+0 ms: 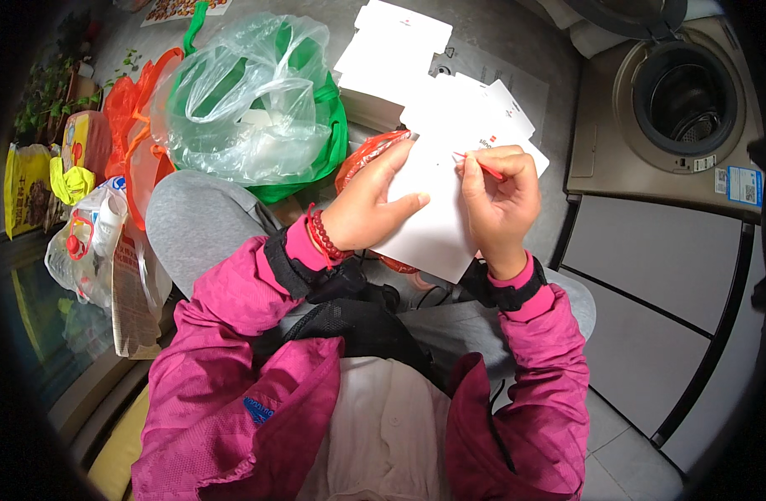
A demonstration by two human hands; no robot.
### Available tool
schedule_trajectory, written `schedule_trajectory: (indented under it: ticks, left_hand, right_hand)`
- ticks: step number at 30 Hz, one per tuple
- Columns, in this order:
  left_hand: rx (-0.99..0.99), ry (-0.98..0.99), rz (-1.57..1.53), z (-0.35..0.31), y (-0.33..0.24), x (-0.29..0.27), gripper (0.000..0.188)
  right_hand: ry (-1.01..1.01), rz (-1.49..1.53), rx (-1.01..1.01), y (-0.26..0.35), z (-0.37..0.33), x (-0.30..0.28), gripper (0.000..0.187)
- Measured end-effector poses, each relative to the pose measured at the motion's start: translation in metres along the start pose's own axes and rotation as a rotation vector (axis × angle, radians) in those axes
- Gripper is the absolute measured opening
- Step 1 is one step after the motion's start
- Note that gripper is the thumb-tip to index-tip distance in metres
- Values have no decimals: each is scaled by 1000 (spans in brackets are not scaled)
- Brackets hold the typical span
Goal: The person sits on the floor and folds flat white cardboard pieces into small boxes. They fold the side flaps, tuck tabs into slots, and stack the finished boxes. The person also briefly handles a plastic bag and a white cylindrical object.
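Observation:
A flat white cardboard sheet with cut flaps (433,221) lies tilted over my lap, its far end near more white card. My left hand (373,200) grips its left edge, thumb on top and the other fingers mostly hidden. In my right hand (504,200) a slim red pointed tool (493,173) is pinched, its tip close to the card's surface. I cannot make out its exact kind. Just beyond, several printed white box blanks (470,108) overlap. A red plastic bag (370,156) shows partly under the card, beside my left hand.
A stack of white box blanks (395,50) stands farther off. To its left sits a green bag lined with clear plastic (249,108). Orange-red bags (132,104) and a bag of bottles (86,242) are at the left. A front-loading washer (683,100) with its door ajar stands right, above grey cabinet panels (650,259).

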State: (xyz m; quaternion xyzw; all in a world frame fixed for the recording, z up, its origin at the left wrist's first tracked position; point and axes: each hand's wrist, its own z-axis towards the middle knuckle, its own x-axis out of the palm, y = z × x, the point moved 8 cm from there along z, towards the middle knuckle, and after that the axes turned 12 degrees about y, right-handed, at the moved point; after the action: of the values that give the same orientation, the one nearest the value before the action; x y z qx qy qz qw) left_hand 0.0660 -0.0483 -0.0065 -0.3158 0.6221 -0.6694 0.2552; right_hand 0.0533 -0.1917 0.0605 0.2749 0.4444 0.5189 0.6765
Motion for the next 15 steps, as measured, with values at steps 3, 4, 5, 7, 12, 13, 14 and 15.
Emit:
schedule_trajectory:
  ticks: [3, 4, 5, 7, 12, 13, 14, 15]
  left_hand:
    - [26, -11, 72, -1, -4, 0, 64]
    - [51, 2, 63, 0, -7, 1, 63]
    - [60, 12, 57, 0, -9, 1, 63]
    - [61, 29, 25, 0, -12, 2, 62]
    - [61, 106, 69, -2, -16, 7, 61]
    - [77, 69, 108, -3, -17, 6, 61]
    - [93, 33, 146, -5, -18, 6, 61]
    - [110, -4, 184, -6, -18, 5, 61]
  right_hand:
    - [11, -32, -5, 0, 0, 0, 15]
    - [8, -36, -8, 1, 1, 1, 15]
    - [5, -40, -11, 1, 1, 1, 15]
    - [5, -61, -26, 2, 2, 1, 16]
    - [66, -214, -89, 11, 3, 4, 17]
    - [80, -253, -115, 13, 4, 5, 17]
    - [105, -292, -143, 16, 4, 7, 18]
    - [123, -329, -164, 17, 4, 9, 18]
